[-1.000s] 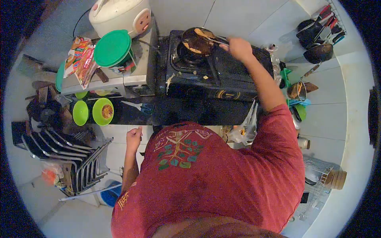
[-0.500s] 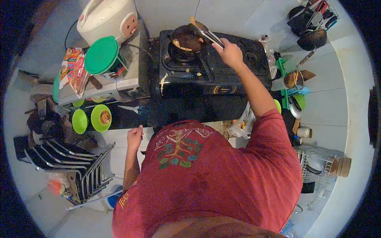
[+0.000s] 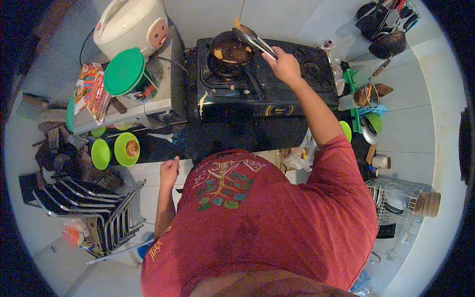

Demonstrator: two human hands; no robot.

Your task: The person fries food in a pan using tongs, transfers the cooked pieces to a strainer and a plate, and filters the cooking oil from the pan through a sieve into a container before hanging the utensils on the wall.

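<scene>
My right hand (image 3: 285, 66) is closed round the metal tongs (image 3: 263, 46), whose tips reach over the far right rim of a dark frying pan (image 3: 232, 45). A yellowish-brown piece of food (image 3: 237, 24) sticks up at the tips. Inside the pan lie a few browned bits, the largest food piece (image 3: 217, 53) by its left side. The pan sits on the left burner of a black gas stove (image 3: 282, 94), its handle pointing toward me. Low in front of the counter, my left hand (image 3: 169, 171) hangs with its fingers curled in and nothing seen in it.
Left of the stove stand a rice cooker (image 3: 131, 29) and a green-lidded tub (image 3: 124, 72). Two green bowls, one bowl (image 3: 129, 151) with brown crumbs, and scissors (image 3: 170, 138) lie on the counter's left part. Utensils hang at right above a dish rack (image 3: 396, 198).
The long strip of food at the pan's lower edge now shows as a smaller piece at the left. The tongs stay near the far rim, and the view shifts slightly.
</scene>
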